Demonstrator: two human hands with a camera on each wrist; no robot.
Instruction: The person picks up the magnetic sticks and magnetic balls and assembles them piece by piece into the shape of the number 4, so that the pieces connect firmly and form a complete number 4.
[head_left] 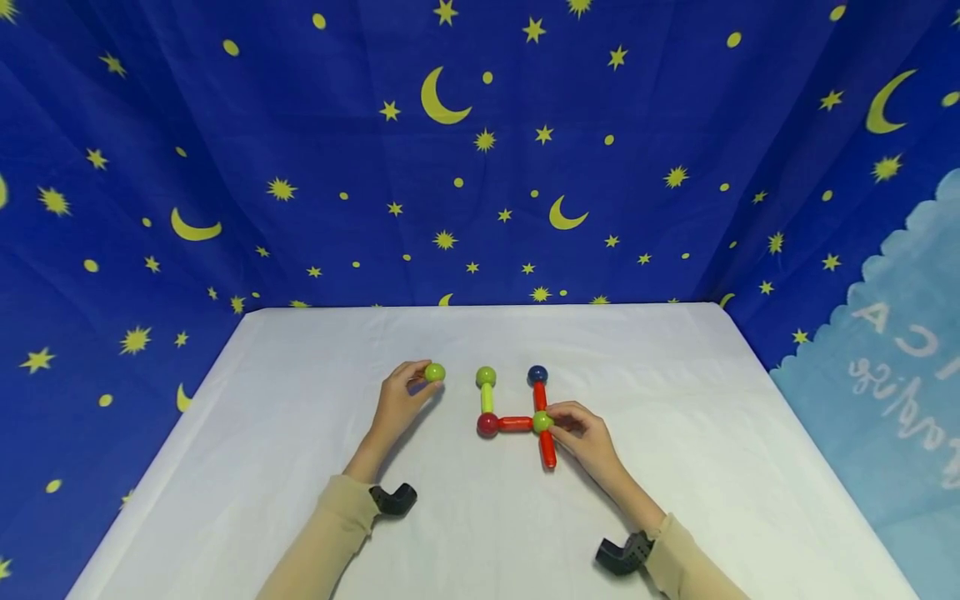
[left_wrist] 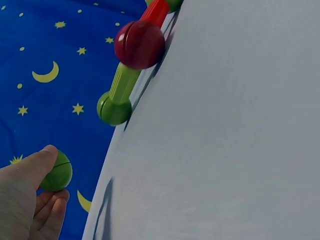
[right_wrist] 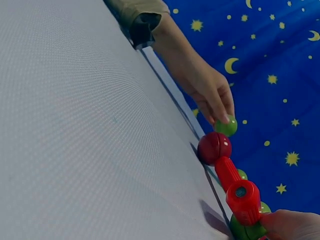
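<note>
In the head view my left hand (head_left: pixel 400 406) pinches a loose green ball (head_left: pixel 435 372) between thumb and fingers, left of a flat construction of balls and rods. My right hand (head_left: pixel 590 439) grips the green junction ball (head_left: pixel 542 422) at the construction's right side. From that ball, one red rod (head_left: pixel 540 396) leads back to a blue ball (head_left: pixel 537 374) and another red rod (head_left: pixel 548 452) points toward me with a bare end. A third red rod (head_left: pixel 514 423) joins a dark red ball (head_left: pixel 487 425). A yellow-green rod (head_left: pixel 487 400) links that to a green end ball (head_left: pixel 486 377).
The construction lies on a white-covered table (head_left: pixel 465 525). Behind and beside the table hangs a blue curtain (head_left: pixel 360 158) with yellow moons and stars. Light blue cloth (head_left: pixel 900 358) with lettering hangs at the right. Each wrist wears a black device (head_left: pixel 393 500).
</note>
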